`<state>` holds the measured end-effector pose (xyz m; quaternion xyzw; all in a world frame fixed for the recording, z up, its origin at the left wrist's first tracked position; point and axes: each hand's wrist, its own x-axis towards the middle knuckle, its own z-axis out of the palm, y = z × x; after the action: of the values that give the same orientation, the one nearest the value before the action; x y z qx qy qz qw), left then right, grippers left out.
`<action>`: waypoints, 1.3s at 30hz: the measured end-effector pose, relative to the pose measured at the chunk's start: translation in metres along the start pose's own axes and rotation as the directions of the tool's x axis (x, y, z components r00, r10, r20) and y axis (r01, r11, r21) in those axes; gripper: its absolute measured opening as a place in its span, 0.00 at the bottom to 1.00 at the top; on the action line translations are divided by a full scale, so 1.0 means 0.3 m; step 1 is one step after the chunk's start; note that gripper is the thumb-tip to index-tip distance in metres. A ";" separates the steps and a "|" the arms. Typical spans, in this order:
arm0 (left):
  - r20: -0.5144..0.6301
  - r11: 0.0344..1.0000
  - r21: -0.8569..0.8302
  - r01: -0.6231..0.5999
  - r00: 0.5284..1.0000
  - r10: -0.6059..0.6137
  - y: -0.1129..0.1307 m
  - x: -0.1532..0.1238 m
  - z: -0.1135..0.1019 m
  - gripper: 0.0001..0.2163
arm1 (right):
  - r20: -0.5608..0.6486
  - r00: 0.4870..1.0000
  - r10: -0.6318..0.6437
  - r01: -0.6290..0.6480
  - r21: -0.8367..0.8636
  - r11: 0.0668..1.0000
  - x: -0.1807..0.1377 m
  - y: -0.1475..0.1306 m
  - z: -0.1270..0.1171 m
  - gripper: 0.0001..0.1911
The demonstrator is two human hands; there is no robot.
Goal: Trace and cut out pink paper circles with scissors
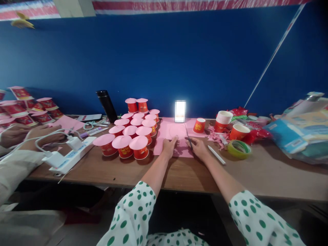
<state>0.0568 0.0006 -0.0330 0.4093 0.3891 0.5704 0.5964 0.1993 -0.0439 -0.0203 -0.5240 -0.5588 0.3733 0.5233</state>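
My left hand (169, 146) rests on a pink sheet of paper (164, 133) lying on the brown table (128, 169), fingers pinched on its near part. My right hand (197, 147) grips scissors (188, 136) whose blades point away over the same pink paper. A group of several red paper cups capped with pink paper circles (130, 135) stands just left of my left hand.
A lit phone (180, 111) stands propped behind the paper. A red cup (199, 125), stacked cups (222, 121), an orange cup (238, 131), a green tape roll (239, 149) and a white pen (216, 154) lie right. A black flask (106, 105), power strip (69, 157) and another person's hands (23, 135) are left.
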 end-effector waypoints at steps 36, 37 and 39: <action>-0.006 0.999 0.024 0.024 1.000 -0.023 0.018 -0.016 0.007 0.12 | 0.001 1.000 0.001 -0.001 0.055 0.998 0.002 0.004 0.000 0.26; -0.007 0.999 0.024 0.022 1.000 -0.021 0.016 -0.013 0.006 0.12 | -0.003 1.000 0.000 0.000 0.051 0.999 0.001 0.002 0.001 0.26; -0.008 1.000 0.022 0.016 1.000 -0.016 0.012 -0.010 0.004 0.12 | -0.011 1.000 -0.001 0.001 0.043 0.999 0.000 -0.001 0.001 0.26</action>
<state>0.0564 -0.0023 -0.0293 0.4105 0.4011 0.5629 0.5948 0.1990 -0.0438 -0.0201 -0.5143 -0.5482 0.3821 0.5376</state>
